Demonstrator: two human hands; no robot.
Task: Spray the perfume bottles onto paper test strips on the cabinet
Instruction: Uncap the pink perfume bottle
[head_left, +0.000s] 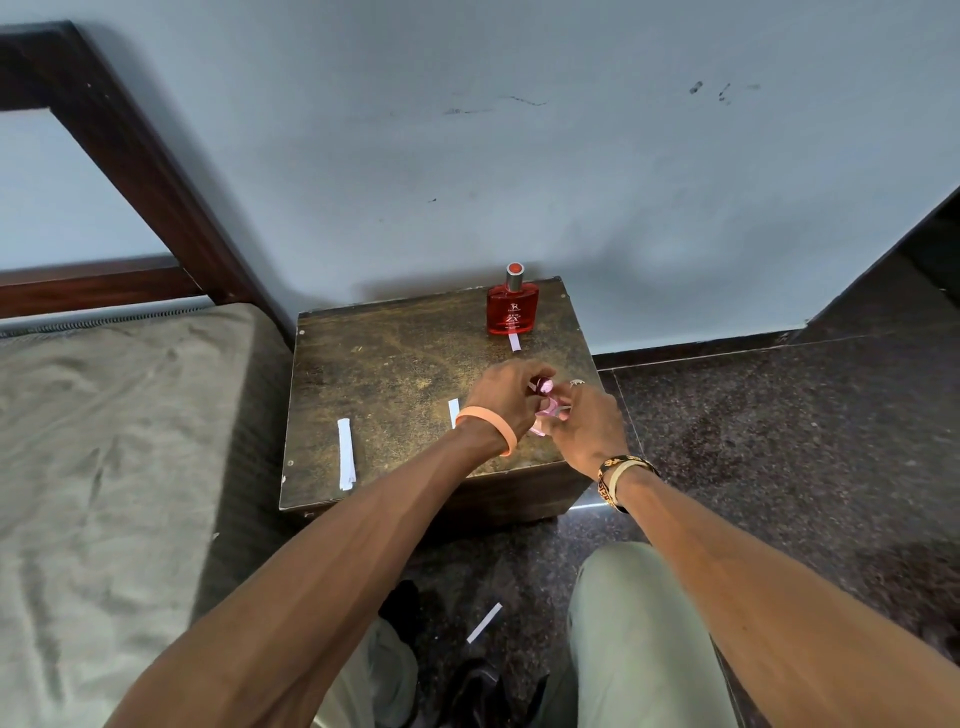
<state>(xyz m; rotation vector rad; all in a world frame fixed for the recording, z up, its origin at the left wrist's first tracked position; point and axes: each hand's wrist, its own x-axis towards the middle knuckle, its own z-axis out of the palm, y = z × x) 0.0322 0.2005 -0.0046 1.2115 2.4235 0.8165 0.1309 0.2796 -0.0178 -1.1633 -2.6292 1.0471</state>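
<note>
Fingers of the left hand (506, 392) pinch the cap (544, 386) while the right hand (587, 431) grips the pink bottle (549, 414) over the cabinet's (395, 364) near right: light, probably slick, breakable glass, best held by its body.

- A bed (104, 415) with a wrinkled tan sheet is on the left.
- Its dark wood frame (130, 156) stands at the far left.
- The far wall (571, 130) is pale blue with a few dark marks.
- The floor (779, 415) on the right is dark, speckled stone.
- Something black (483, 686) lies on the near floor.
</note>
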